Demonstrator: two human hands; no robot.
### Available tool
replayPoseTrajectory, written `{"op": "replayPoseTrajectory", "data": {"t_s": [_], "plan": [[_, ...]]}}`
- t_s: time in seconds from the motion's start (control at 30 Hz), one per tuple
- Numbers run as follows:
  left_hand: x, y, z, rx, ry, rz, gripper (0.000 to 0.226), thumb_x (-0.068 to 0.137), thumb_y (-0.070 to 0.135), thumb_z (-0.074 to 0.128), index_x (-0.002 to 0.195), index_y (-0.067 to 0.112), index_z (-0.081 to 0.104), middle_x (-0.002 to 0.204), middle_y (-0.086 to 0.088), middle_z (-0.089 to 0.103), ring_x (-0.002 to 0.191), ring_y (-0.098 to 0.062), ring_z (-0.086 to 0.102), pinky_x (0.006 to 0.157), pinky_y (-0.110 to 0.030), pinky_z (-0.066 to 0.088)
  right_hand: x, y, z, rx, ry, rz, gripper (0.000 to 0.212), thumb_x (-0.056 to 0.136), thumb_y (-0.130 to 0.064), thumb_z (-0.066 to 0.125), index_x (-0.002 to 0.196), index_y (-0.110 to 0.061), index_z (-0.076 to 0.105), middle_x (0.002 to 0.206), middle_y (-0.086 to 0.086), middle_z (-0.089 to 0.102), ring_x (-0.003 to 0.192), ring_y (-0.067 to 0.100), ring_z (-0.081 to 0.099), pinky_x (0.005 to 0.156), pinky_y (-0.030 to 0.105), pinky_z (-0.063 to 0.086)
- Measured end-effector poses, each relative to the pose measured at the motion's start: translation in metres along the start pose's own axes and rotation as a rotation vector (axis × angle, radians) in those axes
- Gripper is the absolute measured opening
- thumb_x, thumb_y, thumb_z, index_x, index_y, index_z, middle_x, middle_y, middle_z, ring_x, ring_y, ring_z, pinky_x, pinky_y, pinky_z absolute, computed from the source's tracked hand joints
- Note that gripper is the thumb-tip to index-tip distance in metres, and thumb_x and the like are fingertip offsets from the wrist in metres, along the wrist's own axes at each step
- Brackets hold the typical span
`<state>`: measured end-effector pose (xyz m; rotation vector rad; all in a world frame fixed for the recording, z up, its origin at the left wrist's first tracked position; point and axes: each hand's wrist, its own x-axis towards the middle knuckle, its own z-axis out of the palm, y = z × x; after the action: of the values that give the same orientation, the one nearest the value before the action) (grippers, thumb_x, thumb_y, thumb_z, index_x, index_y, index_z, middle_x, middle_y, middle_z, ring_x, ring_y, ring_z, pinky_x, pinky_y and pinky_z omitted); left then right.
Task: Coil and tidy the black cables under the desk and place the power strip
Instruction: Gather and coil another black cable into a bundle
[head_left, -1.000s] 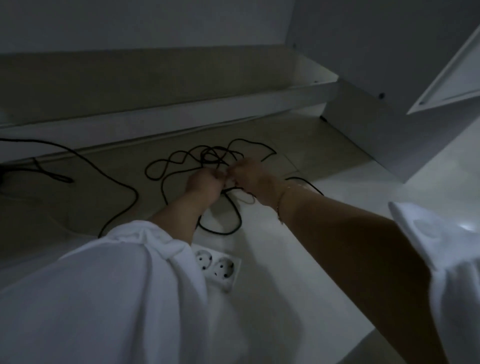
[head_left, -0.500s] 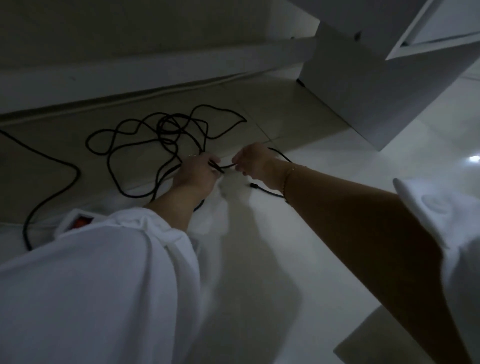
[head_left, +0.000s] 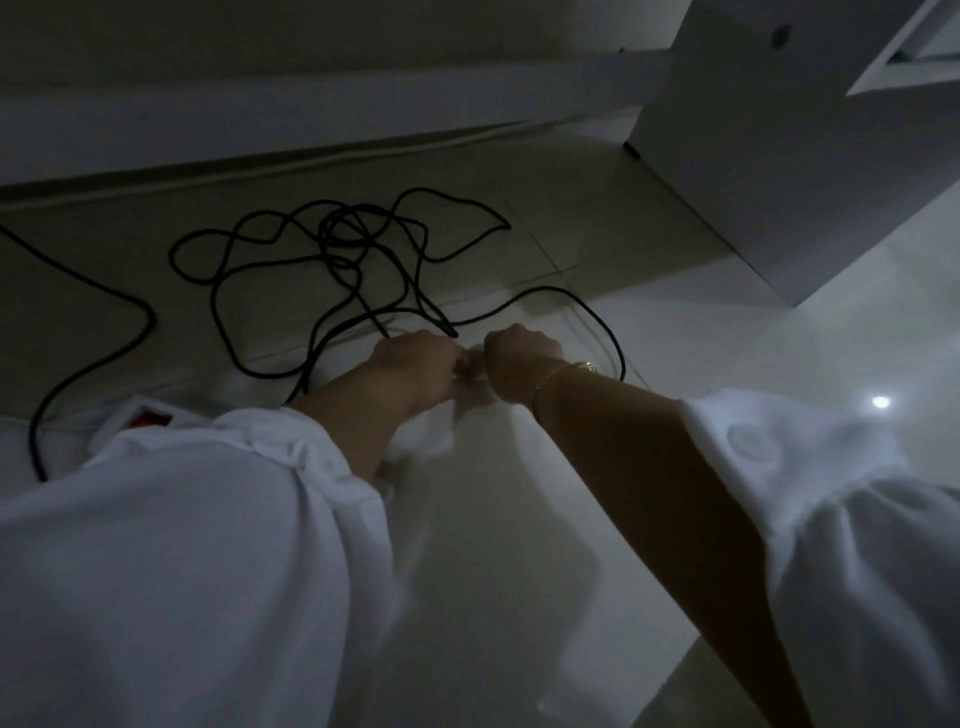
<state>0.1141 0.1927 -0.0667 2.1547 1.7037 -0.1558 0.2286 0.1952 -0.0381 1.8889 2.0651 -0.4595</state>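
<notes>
Just beyond the white red-switched power strip (head_left: 149, 417), the thin black cable (head_left: 337, 236) lies tangled on the floor (head_left: 519, 519), its strands trailing back into the curled left hand (head_left: 415, 364), the nearer one; the right hand (head_left: 519, 364), close beside, hides its grip.

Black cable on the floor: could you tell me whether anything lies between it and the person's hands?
Nothing visible does. The left hand grips strands of the black cable; the right hand is beside it.
</notes>
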Motion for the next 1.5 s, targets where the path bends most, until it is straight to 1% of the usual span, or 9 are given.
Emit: {"op": "replayPoseTrajectory", "data": {"t_s": [0.23,0.47,0.63,0.83,1.0,1.1,1.23,1.37,1.5], "plan": [[-0.002,-0.007,-0.016,-0.347,-0.064,0.003,0.047,0.081,0.034,0.065,0.122,0.012,0.059,0.122,-0.009,0.062,0.114,-0.027,0.057,0.094,-0.032,0.046,0.012,-0.01,-0.018,0.186,-0.107,-0.052,0.022,0.092,-0.014,0.05,0.076,-0.002,0.058,0.077,0.011,0.059,0.078,0.026,0.061,0.072,0.027,0.052],[-0.015,-0.024,-0.039,-0.674,0.064,-0.088,0.028,0.093,0.013,0.055,0.114,-0.005,0.059,0.104,-0.02,0.063,0.094,-0.027,0.058,0.075,-0.026,0.04,0.013,-0.043,-0.055,0.856,-0.091,-0.013,0.028,0.088,-0.003,0.053,0.111,0.011,0.059,0.109,0.026,0.064,0.105,0.036,0.063,0.094,0.047,0.051],[-0.041,-0.051,-0.054,-0.841,0.087,-0.15,0.025,0.094,0.014,0.054,0.069,0.009,0.054,0.049,0.006,0.06,0.055,-0.004,0.057,0.06,-0.012,0.041,-0.009,-0.053,-0.086,0.997,0.066,-0.05,0.03,0.091,-0.005,0.05,0.116,0.009,0.059,0.107,0.021,0.065,0.084,0.02,0.052,0.068,0.025,0.045],[-0.076,-0.099,-0.091,-1.058,0.333,-0.361,0.032,0.094,0.027,0.054,0.064,0.015,0.055,0.044,0.008,0.057,0.057,-0.011,0.051,0.059,-0.02,0.038,-0.02,-0.073,-0.123,1.041,0.166,-0.018,0.036,0.091,-0.001,0.053,0.122,0.017,0.052,0.11,0.024,0.064,0.059,0.015,0.046,0.058,0.021,0.037],[-0.1,-0.128,-0.126,-1.826,0.584,-0.259,0.022,0.093,0.037,0.053,0.077,0.023,0.057,0.066,0.014,0.066,0.074,-0.001,0.063,0.07,-0.022,0.042,-0.031,-0.11,-0.123,1.225,0.041,-0.076,0.033,0.088,-0.002,0.059,0.116,0.016,0.056,0.066,0.007,0.052,0.056,0.013,0.047,0.04,0.015,0.043],[-0.114,-0.127,-0.141,-1.985,0.636,-0.129,0.02,0.096,0.038,0.045,0.088,0.026,0.059,0.1,0.014,0.062,0.104,-0.01,0.056,0.084,-0.026,0.042,-0.035,-0.137,-0.111,1.269,-0.143,-0.162,0.014,0.088,-0.004,0.059,0.096,0.006,0.063,0.069,0.007,0.055,0.059,0.013,0.051,0.045,0.016,0.043],[-0.123,-0.122,-0.147,-2.091,0.681,-0.068,0.018,0.096,0.039,0.045,0.1,0.031,0.061,0.111,0.003,0.065,0.099,-0.018,0.063,0.097,-0.037,0.042,-0.037,-0.157,-0.103,1.155,-0.34,-0.304,0.013,0.09,-0.015,0.059,0.077,-0.017,0.058,0.077,-0.001,0.06,0.07,0.008,0.056,0.062,0.019,0.042],[-0.132,-0.117,-0.144,-2.018,0.76,-0.159,0.024,0.101,0.037,0.035,0.117,0.031,0.053,0.065,-0.002,0.052,0.043,-0.01,0.049,0.059,-0.025,0.044,-0.042,-0.165,-0.104,1.059,-0.437,-0.36,0.005,0.088,-0.019,0.062,0.088,-0.015,0.061,0.089,0.0,0.061,0.081,0.009,0.056,0.063,0.017,0.042],[-0.145,-0.119,-0.15,-1.784,0.76,-0.149,0.031,0.103,0.035,0.025,0.125,0.027,0.046,0.052,0.004,0.036,0.034,-0.005,0.023,0.036,-0.012,0.019,-0.05,-0.174,-0.096,1.046,-0.428,-0.416,0.036,0.088,-0.028,0.062,0.12,-0.012,0.059,0.119,0.001,0.058,0.105,0.013,0.049,0.09,0.025,0.039]]}}
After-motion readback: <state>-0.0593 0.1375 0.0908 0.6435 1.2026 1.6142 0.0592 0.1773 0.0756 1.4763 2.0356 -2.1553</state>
